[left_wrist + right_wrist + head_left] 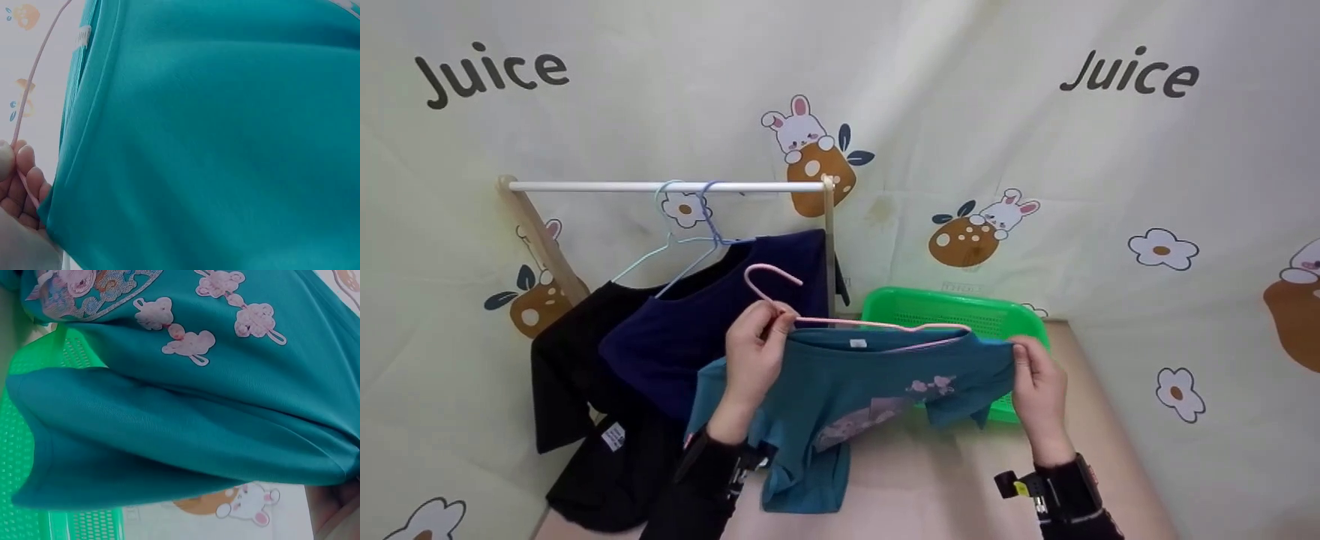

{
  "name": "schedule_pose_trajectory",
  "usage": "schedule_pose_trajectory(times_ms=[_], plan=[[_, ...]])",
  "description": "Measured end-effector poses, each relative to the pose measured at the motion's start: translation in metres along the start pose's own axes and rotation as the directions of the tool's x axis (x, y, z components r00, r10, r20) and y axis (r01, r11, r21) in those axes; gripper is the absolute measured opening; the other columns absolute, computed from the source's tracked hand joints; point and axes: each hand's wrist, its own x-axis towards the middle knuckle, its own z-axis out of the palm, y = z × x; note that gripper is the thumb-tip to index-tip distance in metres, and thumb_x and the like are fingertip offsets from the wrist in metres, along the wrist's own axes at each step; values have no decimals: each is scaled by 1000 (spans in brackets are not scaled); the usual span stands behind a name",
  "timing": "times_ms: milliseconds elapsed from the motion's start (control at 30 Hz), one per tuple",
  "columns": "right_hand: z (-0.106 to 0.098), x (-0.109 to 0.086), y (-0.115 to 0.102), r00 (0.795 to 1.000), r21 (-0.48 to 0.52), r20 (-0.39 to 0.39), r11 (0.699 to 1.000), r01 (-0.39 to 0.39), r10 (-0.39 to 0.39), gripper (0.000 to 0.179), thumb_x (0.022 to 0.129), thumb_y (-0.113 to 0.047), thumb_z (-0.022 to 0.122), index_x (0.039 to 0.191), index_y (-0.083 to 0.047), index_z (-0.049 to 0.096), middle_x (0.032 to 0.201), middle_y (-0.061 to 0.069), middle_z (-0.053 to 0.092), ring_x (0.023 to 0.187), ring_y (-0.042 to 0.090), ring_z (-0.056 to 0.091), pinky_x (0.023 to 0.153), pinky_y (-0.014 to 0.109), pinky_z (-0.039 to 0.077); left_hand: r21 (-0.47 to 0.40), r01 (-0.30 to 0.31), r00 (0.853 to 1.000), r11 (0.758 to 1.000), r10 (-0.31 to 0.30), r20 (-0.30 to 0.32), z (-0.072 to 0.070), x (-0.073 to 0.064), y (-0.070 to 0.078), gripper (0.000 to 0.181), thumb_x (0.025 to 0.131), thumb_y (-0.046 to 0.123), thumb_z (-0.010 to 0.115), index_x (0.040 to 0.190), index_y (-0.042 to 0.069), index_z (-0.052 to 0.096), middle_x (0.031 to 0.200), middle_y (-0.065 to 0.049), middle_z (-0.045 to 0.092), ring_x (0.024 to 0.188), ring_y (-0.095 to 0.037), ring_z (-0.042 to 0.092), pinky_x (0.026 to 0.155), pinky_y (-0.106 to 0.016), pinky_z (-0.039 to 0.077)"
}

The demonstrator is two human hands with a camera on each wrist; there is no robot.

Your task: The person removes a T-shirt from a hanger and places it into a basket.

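Note:
A teal T-shirt (877, 367) with a pale floral print hangs between both hands, a pink clothes hanger (870, 323) partly inside its neck opening. My left hand (754, 352) pinches the hanger just below its hook, by the near edge of the neckline. At the opposite shoulder, my right hand (1039, 382) grips the shirt fabric between thumb and fingers. In the left wrist view the pink wire runs through the curled fingers (35, 177). The right wrist view shows the sleeve (124, 433) hanging loose; that hand is mostly out of frame there.
At the left stands a clothes rack with a white bar (607, 187). A black garment (562, 375) and a navy garment (660, 352) hang from it on light blue and purple-blue hangers. Behind the shirt, a green plastic basket (877, 300) sits on the table (1080, 375).

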Motion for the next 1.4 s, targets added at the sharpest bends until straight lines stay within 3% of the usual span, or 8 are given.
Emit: schedule_pose_trajectory(times_ms=[200,400,667,733,867,1000,1200,1400], plan=[[-4,-9,7,995,-59,33,994,-95,97,12,98,4,55,100,4,66,92,17,69,82,12,61,76,15,41,-92,53,998,994,-54,-11,6,-1,2,12,87,-14,64,84,-2,66,79,-12,62,71,-18,56,66,-20,43],[6,-22,18,969,-61,213,991,-116,126,11,97,2,58,99,0,69,91,10,70,80,13,60,73,21,45,-61,84,996,995,-82,35,16,-5,20,9,88,-15,62,83,-8,64,79,-17,60,72,-23,57,67,-21,45],[18,-37,27,877,-84,429,976,-199,216,15,98,-8,61,110,-10,69,102,1,70,91,19,66,80,37,51,12,75,996,997,-75,41,33,-27,-14,8,89,-4,68,83,3,68,80,-7,62,70,-20,56,63,-20,43],[18,-35,27,875,-40,438,976,-212,208,22,98,-9,61,120,-8,65,108,4,69,98,23,65,85,38,50,26,70,996,997,-71,50,35,-30,-17,7,91,0,68,85,5,68,82,-4,62,70,-17,55,62,-20,42],[19,-30,23,917,49,384,989,-140,111,48,94,-2,66,138,2,48,121,16,61,109,32,61,89,33,49,47,59,995,997,-62,75,38,-35,-19,6,91,1,69,87,6,69,83,-2,62,72,-15,54,62,-23,43],[21,-24,18,946,59,321,998,34,-51,67,84,5,74,143,5,42,130,22,55,116,34,55,91,25,46,71,29,993,997,-36,109,43,-40,-20,8,89,0,71,85,6,68,81,0,62,74,-14,55,63,-25,44],[26,-23,12,906,18,360,972,233,-224,64,79,1,79,138,-2,53,123,10,63,111,27,57,89,32,45,96,-27,986,995,10,167,51,-47,-20,7,88,4,73,83,8,68,78,1,61,72,-13,54,64,-26,42],[34,-31,12,899,2,390,976,218,-201,28,83,0,76,108,-9,72,95,-5,69,86,13,62,73,33,49,126,-27,978,992,0,210,58,-50,-17,7,87,5,74,85,9,69,79,1,62,73,-12,54,66,-28,43]])
